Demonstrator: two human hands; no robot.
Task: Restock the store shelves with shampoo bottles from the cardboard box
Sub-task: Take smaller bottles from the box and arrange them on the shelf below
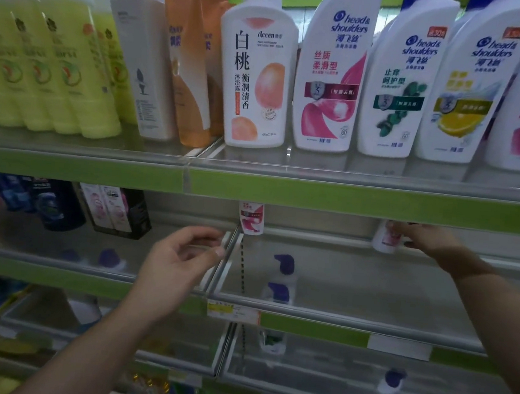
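My right hand [423, 239] reaches under the upper shelf and grips a white shampoo bottle with a pink label [385, 239] at the back of the middle shelf [353, 299]. A second white and pink shampoo bottle [251, 218] stands at the back near the shelf divider [226, 256]. My left hand [181, 259] hovers in front of the divider with its fingers loosely curled, and it holds nothing. The cardboard box is out of view.
The upper shelf [346, 198] carries a row of white shampoo bottles [332, 71], a peach body wash pump bottle [258, 71], orange pouches [185, 64] and yellow-green bottles [60, 60]. Dark and pink bottles [116, 212] stand at the middle shelf's left. Lower shelves hold a few items.
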